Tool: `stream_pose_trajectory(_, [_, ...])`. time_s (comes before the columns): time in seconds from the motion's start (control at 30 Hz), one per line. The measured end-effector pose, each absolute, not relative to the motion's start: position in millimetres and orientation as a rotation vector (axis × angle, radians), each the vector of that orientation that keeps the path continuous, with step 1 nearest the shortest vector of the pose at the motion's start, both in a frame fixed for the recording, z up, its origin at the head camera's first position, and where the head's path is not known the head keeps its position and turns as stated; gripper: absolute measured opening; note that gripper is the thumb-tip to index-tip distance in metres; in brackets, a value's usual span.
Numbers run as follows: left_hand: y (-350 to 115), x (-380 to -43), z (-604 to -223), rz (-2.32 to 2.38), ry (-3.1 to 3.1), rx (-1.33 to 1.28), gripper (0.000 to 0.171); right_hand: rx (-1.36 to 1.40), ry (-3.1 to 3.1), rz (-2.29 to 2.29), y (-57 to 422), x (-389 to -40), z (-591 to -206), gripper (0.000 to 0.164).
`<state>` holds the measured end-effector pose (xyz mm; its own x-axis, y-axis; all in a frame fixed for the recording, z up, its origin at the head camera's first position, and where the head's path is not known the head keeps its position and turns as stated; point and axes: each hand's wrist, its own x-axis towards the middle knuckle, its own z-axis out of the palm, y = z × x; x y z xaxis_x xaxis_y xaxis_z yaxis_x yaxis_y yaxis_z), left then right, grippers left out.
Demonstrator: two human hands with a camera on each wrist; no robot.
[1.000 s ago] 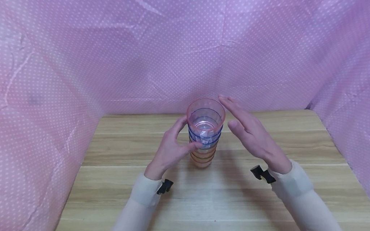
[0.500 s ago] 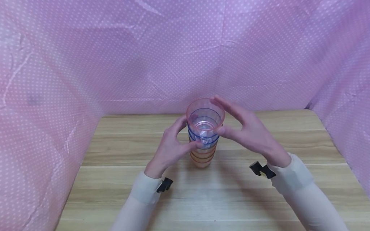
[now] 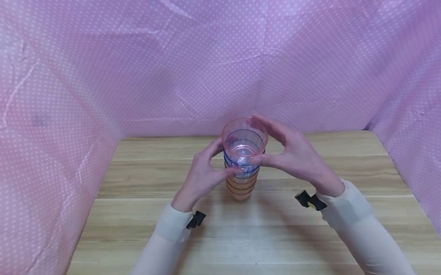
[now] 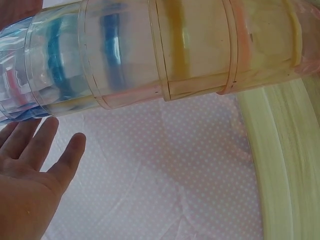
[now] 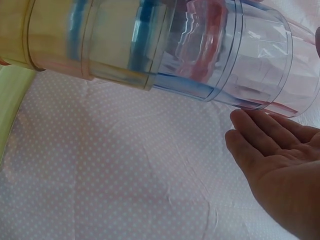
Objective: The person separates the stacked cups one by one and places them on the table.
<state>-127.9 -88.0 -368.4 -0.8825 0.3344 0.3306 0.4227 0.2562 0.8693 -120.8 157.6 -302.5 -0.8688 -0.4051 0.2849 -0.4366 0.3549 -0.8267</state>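
A tall stack of nested clear plastic cups (image 3: 241, 184) stands upright on the wooden table. Orange and yellow cups form the lower part, blue-rimmed ones sit above, and a pink cup (image 3: 230, 143) is on top. My left hand (image 3: 201, 173) holds the stack around its blue section, thumb at the front and fingers at the far left side. My right hand (image 3: 299, 155) grips near the top from the right, thumb in front and fingers behind the pink cup. In the left wrist view the stacked cups (image 4: 130, 55) cross the top; in the right wrist view, fingers (image 5: 255, 132) touch the upper cups.
The wood-grain table (image 3: 252, 247) spreads around the stack. Pink dotted cloth (image 3: 183, 62) hangs behind it and along both sides. Black wrist mounts (image 3: 311, 200) sit on both sleeved wrists.
My right hand has come in from the right and closed its thumb and fingers around the top of the stack. The left hand and the cups have stayed nearly still.
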Motion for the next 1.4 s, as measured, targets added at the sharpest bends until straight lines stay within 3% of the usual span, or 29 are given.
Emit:
stream_pose_trajectory(0.6, [-88, -129, -370, -1.689, -2.410, -0.770, 0.076, 0.783, -2.420, 1.803, 154, -124, -307, 0.080])
stream_pose_trajectory(0.9, [-89, -128, -371, -1.692, -2.415, -0.756, 0.076, 0.796, -2.374, 1.765, 152, -121, -307, 0.084])
stream_pose_trajectory(1.4, [-88, -129, -370, -1.720, -2.424, -0.739, 0.080, 0.919, -2.069, 1.877, 152, -114, -290, 0.077])
